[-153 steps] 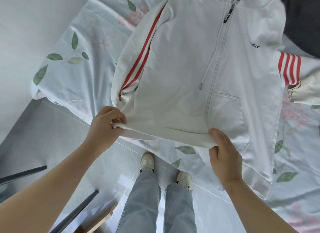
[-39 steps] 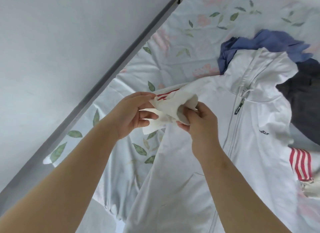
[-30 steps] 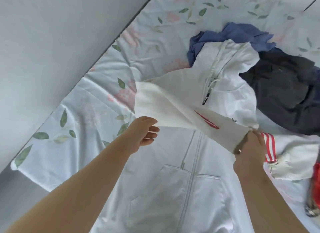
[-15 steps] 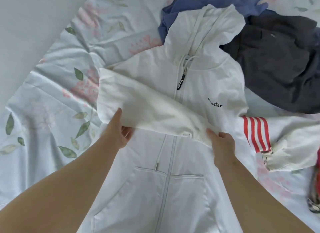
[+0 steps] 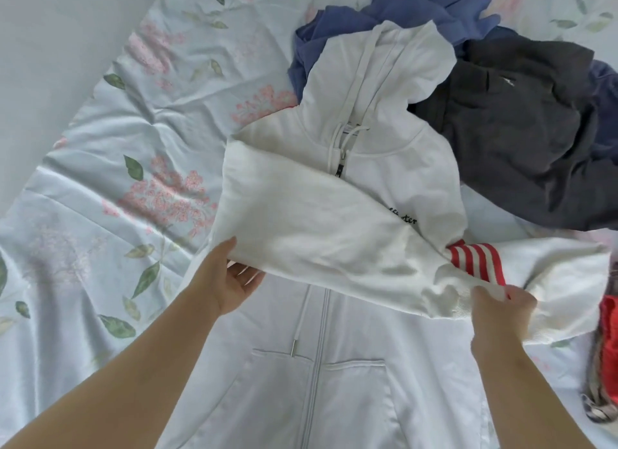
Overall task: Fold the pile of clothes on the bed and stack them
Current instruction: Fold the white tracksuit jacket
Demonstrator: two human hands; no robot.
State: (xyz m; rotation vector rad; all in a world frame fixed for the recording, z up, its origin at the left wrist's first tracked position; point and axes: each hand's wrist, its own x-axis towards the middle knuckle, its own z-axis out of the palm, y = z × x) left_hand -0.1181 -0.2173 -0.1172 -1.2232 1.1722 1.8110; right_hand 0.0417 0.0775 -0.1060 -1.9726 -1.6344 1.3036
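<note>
The white hoodie (image 5: 334,365) is laid face up on the bed (image 5: 100,214), with the zip (image 5: 319,348) closed, the hood pointing away from the person and the hem toward them. One sleeve is folded across the chest. This folded sleeve (image 5: 317,228) is seen running slantwise from the shoulder on the person's left down to its cuff on their right, crossing the zip on the way.

The cuff end is gripped by the right hand (image 5: 498,318), whose fingers are curled into the cloth just below the red bands of the other, striped sleeve (image 5: 561,274). Whether some of that second sleeve is caught in the same grip cannot be told. The left hand (image 5: 234,281) is held open and palm up, its fingers slipped under the lower edge of the folded sleeve near the shoulder end, so the cloth is carried rather than pinched.

The striped sleeve is spread outward to the right, beyond the right hand, its length lying roughly crosswise on the bed. It is judged to be the part brought in next. For that the right hand is plainly the nearer, being right beside it, while the left hand is well apart on the far side of the zip. The fold would have to be carried leftward, toward the zip.

Beyond the hood, a dark grey garment (image 5: 521,131) and a blue garment (image 5: 401,7) are heaped unfolded, and the hood rests partly on them.
</note>
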